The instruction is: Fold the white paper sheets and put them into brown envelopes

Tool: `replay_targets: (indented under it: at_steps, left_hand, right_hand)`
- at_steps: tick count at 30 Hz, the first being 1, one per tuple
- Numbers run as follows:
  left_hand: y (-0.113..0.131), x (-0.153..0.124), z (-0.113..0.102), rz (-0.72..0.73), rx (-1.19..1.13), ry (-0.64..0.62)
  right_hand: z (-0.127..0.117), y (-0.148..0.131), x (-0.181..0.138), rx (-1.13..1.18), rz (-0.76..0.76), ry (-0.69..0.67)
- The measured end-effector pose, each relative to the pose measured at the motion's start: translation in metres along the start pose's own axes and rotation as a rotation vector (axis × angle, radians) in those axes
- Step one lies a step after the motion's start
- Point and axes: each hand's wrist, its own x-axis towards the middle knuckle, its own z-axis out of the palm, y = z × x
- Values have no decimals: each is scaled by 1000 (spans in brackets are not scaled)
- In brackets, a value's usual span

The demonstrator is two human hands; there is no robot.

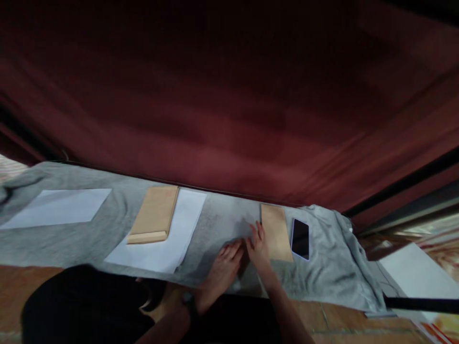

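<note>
My left hand (225,263) lies low over the grey cloth, its fingers stretched out together and pointing away from me. Close beside it, my right hand (258,248) has its fingers apart, at the left edge of a flat brown envelope (278,233). Whether its fingertips touch that envelope I cannot tell. Between the two hands is a dark patch, and what lies there is unclear. Farther left, a stack of brown envelopes (154,210) rests on several white paper sheets (186,215).
A grey cloth (211,220) covers the narrow surface. Another white sheet (60,206) lies at the far left. Right of the single envelope is a phone (300,239), its screen dark. A dark red curtain (229,162) rises behind the cloth's back edge.
</note>
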Motion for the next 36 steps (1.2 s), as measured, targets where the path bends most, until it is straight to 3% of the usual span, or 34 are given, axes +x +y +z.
replay_targets:
  at_steps: [4, 6, 8, 11, 16, 20, 24, 30, 36]
  left_hand:
    - [-63, -51, -30, -59, 19, 88]
    - [-84, -66, -37, -66, -11, 136]
    - [-89, -70, -38, -89, -60, 192]
    - [-69, -59, -30, -96, -151, 206]
    - [-12, -25, -16, 43, -240, 43]
    - [-3, -19, -12, 63, -241, 19]
    - [-35, -34, -19, -9, -185, 118]
    - [-94, -81, -55, -200, 75, 323]
    - [-126, -122, -70, -255, 176, 294]
  right_hand:
    - [2, -56, -56, 34, -58, -132]
    - [-5, -64, -68, 12, -43, -154]
    - [-19, -56, -73, -21, -22, -146]
    - [-48, -22, -72, -123, 44, -77]
    - [-88, 32, -67, -303, 94, -113]
    - [-96, 46, -62, -353, 69, -214]
    - [-94, 49, -58, -354, 56, -230]
    - [-92, 55, -64, -338, 28, -220]
    - [-100, 58, -59, -411, -81, -337]
